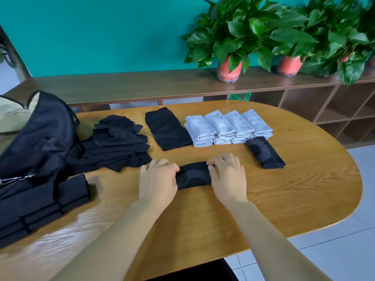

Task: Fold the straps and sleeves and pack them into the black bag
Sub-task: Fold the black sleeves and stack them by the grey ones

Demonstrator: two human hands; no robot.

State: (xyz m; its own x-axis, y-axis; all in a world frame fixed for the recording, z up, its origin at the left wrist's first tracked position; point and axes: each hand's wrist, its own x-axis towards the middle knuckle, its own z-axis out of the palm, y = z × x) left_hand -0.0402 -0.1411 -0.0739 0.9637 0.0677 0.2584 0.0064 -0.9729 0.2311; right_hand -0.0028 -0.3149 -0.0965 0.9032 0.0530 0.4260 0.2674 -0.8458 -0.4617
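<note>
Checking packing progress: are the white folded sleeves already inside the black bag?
No, the white sleeves lie in a row on the table, apart from the black bag.

Potted plants on wooden shelf

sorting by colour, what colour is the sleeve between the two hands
The sleeve is black with a dark grey curved patch, best seen in the head view.

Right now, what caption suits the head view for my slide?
Left hand and right hand hold a black sleeve on the wooden table; folded white sleeves lie behind, black bag at left.
</note>
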